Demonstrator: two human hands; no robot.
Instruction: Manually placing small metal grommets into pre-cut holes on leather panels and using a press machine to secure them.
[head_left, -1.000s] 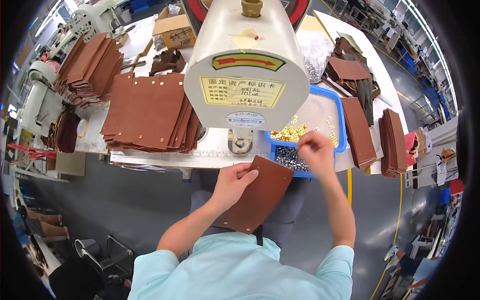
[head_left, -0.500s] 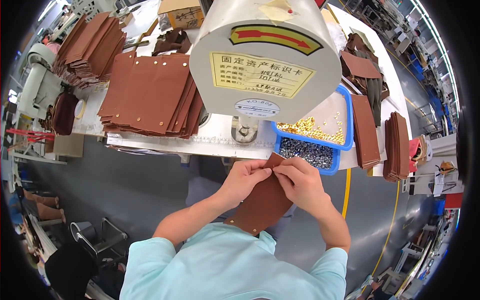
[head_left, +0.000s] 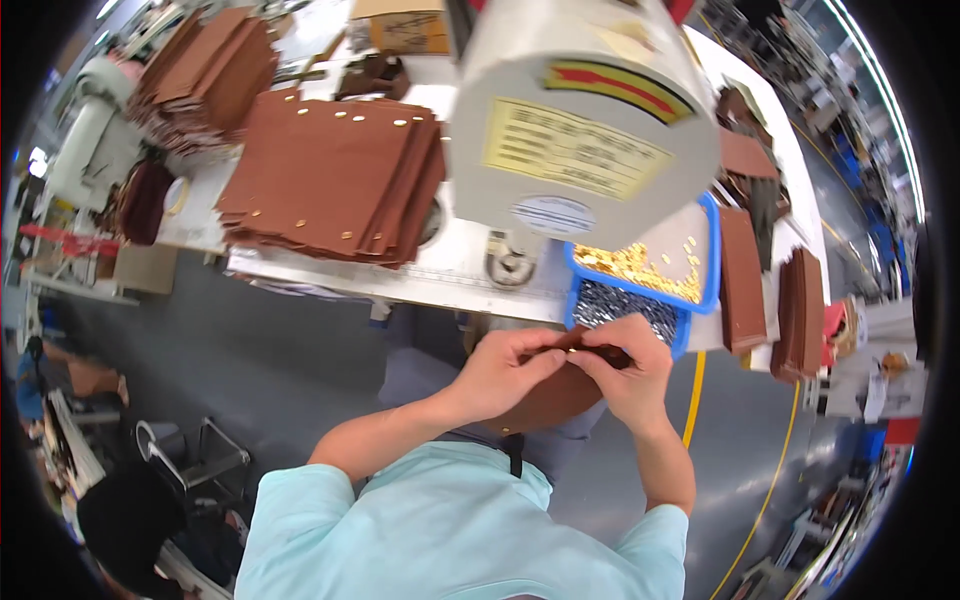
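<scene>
White surface [head_left: 300, 270] carries a press [head_left: 580, 130] and blue tray [head_left: 712, 262] of rivets. Just below the tray, left hand [head_left: 505, 372] and right hand [head_left: 625, 372] both pinch a brown panel's [head_left: 545, 400] top edge, steadying it over the lap.

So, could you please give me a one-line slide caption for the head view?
Both hands, left hand and right hand, pinch a brown leather piece below a blue tray of small metal fittings.
</scene>
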